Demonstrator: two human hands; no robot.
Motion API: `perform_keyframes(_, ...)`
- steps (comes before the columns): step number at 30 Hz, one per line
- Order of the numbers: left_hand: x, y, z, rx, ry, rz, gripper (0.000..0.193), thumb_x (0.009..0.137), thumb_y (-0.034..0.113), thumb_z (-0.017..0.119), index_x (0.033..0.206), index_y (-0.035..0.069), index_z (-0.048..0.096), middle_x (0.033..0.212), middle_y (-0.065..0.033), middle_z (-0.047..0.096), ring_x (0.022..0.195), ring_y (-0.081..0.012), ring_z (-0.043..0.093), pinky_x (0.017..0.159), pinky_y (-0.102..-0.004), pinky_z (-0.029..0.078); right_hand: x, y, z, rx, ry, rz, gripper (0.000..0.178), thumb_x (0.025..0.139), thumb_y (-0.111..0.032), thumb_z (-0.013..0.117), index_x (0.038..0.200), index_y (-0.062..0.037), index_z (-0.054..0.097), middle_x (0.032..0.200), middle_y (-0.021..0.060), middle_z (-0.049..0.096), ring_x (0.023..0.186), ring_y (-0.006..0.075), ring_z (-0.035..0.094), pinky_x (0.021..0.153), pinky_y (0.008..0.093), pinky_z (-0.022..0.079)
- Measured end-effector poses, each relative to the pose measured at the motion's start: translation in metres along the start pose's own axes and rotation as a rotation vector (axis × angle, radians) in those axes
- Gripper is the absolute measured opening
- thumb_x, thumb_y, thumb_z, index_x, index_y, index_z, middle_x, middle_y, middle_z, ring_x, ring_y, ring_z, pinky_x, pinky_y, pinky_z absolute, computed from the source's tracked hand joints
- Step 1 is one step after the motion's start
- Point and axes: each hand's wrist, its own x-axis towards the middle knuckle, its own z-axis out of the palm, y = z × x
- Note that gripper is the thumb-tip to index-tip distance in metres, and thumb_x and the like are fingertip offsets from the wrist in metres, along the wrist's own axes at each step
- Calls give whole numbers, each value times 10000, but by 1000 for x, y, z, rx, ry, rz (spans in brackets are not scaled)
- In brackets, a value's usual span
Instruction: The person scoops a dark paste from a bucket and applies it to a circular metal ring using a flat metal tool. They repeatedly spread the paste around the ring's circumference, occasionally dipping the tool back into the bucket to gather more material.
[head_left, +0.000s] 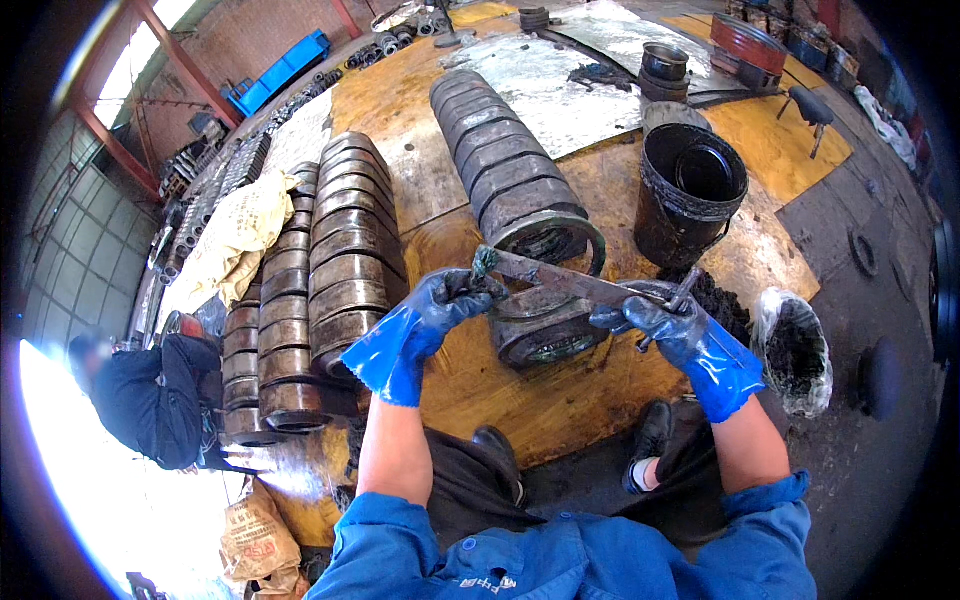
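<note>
Both my hands wear blue rubber gloves with dark, greasy fingers. My right hand [668,318] is closed round the near end of a long flat metal scraper [565,277], whose blade points left. A short metal rod [684,290] sticks out at the same hand; how it joins the scraper is hidden. My left hand [447,303] is closed at the blade's tip, its fingers round a clump of dark green grease [485,262]. Beneath the blade, a steel ring [550,335] with grease inside lies before a long row of dark rings [505,150]; a thinner ring [598,250] leans at that row's near end.
A black bucket [690,215] and a grease-smeared clear bag [793,350] stand at right. Rows of steel rings [350,260] lie at left, by a pale yellow sack [235,235]. Another person [155,400] crouches at far left near a brown paper sack [258,535].
</note>
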Motion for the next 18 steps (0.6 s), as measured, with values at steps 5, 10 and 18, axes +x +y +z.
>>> perform_keyframes(5,8,-5,4,-18,14,35,258,856,84,684,1106,20,677,1026,-51,707,952,-123,620,886,-282,475,3,7,6,19,-32,25,504,926,-330,634,1257,45,567,1140,172,666,1027,242,659,918,379,523)
perform_keyframes(10,18,-20,-10,-50,141,62,236,873,98,682,1091,8,673,1036,-86,709,951,-160,647,893,-319,507,5,12,2,430,86,-24,459,940,-265,617,1277,38,545,1155,170,654,1026,259,657,924,401,531)
perform_keyframes(18,46,-40,-12,-380,422,323,256,922,188,659,1085,-9,647,1092,-163,688,934,-243,680,821,-379,572,15,25,-11,1106,193,-52,358,964,-278,546,1240,-52,572,1138,149,664,1079,331,636,854,489,565)
